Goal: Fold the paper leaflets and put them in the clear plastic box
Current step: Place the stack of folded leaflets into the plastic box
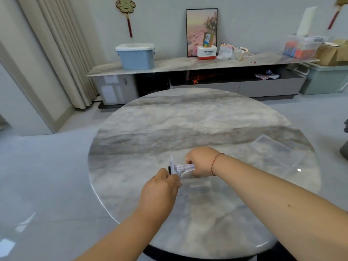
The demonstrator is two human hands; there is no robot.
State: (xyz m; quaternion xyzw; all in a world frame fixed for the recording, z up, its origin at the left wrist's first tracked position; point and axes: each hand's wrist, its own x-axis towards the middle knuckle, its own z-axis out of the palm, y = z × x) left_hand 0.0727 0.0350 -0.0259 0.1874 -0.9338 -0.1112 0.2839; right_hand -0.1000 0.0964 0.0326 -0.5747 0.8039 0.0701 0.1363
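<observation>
Just below the middle of the frame, both hands meet over the near part of a round marble table [197, 117]. The right hand [202, 162] grips a stack of folded leaflets [185, 167], its fingers curled round the stack's right end; a red string circles its wrist. The left hand [162, 189] comes up from the lower left and pinches a white leaflet [172, 166] that stands on edge against the left end of the stack. Beneath and just right of the hands sits a clear box [199, 182], hard to make out against the marble; whether the stack rests in it or hangs above it I cannot tell. A clear lid [275, 147] lies flat on the table at the right of the frame, well apart from the hands.

Along the far wall at the top of the frame runs a low cabinet [188, 65] with a blue bin [136, 56] toward its left and a framed picture [201, 32] leaning near its middle.
</observation>
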